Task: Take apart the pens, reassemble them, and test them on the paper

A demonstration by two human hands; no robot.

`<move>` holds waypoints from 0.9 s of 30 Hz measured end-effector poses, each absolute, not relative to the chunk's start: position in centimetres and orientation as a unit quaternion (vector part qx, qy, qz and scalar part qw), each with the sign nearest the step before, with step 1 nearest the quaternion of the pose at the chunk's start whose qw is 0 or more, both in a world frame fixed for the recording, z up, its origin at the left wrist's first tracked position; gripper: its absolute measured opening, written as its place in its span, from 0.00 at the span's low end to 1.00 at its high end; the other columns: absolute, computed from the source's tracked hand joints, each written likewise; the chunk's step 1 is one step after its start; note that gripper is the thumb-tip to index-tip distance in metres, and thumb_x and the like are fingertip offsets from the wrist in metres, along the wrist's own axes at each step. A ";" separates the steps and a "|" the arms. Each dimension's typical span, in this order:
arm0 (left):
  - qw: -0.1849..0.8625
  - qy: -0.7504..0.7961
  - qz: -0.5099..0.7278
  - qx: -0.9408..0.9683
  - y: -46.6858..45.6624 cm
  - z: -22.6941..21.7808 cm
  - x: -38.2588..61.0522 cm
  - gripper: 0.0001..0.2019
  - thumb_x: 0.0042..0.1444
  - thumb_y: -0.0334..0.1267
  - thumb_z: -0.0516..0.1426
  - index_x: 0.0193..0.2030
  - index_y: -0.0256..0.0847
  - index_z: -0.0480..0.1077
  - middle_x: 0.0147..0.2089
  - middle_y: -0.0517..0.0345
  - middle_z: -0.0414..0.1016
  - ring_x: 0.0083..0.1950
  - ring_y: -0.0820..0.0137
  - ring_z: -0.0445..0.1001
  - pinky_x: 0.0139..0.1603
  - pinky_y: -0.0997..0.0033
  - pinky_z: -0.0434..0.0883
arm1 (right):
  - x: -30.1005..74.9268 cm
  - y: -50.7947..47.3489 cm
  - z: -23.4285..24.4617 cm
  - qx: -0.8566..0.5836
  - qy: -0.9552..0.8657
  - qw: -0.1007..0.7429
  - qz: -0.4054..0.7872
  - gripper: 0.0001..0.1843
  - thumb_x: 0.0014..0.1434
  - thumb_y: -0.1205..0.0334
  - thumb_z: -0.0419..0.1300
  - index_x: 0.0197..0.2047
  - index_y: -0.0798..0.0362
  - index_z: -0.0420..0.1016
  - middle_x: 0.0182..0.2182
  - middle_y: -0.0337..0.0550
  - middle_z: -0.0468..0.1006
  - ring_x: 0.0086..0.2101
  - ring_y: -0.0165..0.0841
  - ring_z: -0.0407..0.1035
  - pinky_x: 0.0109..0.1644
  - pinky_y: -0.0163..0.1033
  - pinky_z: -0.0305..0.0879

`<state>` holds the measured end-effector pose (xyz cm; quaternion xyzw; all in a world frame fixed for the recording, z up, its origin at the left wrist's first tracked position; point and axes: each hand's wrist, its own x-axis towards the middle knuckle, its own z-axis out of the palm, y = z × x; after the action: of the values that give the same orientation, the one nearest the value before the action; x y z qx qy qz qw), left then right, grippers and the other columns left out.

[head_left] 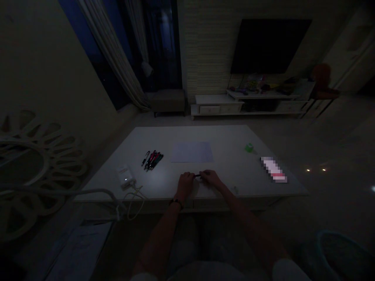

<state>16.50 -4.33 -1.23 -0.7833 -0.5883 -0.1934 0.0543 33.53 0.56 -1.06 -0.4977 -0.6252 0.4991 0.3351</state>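
Note:
A dark, slim pen point(198, 175) spans the gap between my two hands, just above the near part of the white table point(228, 136). My left hand point(185, 184) is closed on its left end. Fingers of my right hand point(211, 178) pinch the other end. Beyond my hands lies a sheet of paper point(191, 152), flat on the tabletop. To its left is a loose pile of pens point(152, 160), mostly dark with some red and green. The dim light hides the finer details of the held pen.
A white box point(125, 176) with a pale cable point(136, 195) sits at the table's left. On the right are a small green object point(249, 147) and a lit phone point(274, 169). A small pale item point(234, 189) lies by the near edge. A bluish basket point(336, 238) stands lower right.

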 end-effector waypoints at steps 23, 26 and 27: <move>0.052 -0.588 -0.183 -0.786 -4.4 -1.1 16.6 0.08 0.61 0.32 0.48 0.40 0.41 0.67 0.38 0.53 0.68 0.41 0.67 0.65 0.41 0.66 0.59 | 33.2 0.6 -2.1 -0.498 -0.614 0.365 0.491 0.17 0.49 0.48 0.58 0.27 0.56 0.72 0.21 0.43 0.76 0.20 0.29 0.68 0.22 0.32 0.62; 0.054 -0.590 -0.181 -0.785 -4.4 -1.1 16.6 0.08 0.61 0.33 0.47 0.40 0.41 0.66 0.38 0.54 0.68 0.41 0.66 0.65 0.41 0.66 0.58 | 33.3 0.8 -2.4 -0.482 -0.614 0.386 0.491 0.16 0.46 0.50 0.61 0.29 0.56 0.72 0.25 0.44 0.77 0.22 0.29 0.69 0.24 0.32 0.63; 0.054 -0.591 -0.179 -0.784 -4.4 -1.1 16.6 0.08 0.61 0.34 0.47 0.40 0.41 0.66 0.38 0.54 0.69 0.41 0.66 0.65 0.41 0.66 0.58 | 33.3 0.8 -2.4 -0.484 -0.610 0.382 0.498 0.16 0.48 0.49 0.60 0.28 0.56 0.72 0.24 0.44 0.77 0.21 0.29 0.69 0.23 0.32 0.63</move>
<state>16.64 -4.39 -1.06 -0.7843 -0.5915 -0.1791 0.0545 33.30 0.77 -2.42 -0.4837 -0.6101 0.4978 0.3821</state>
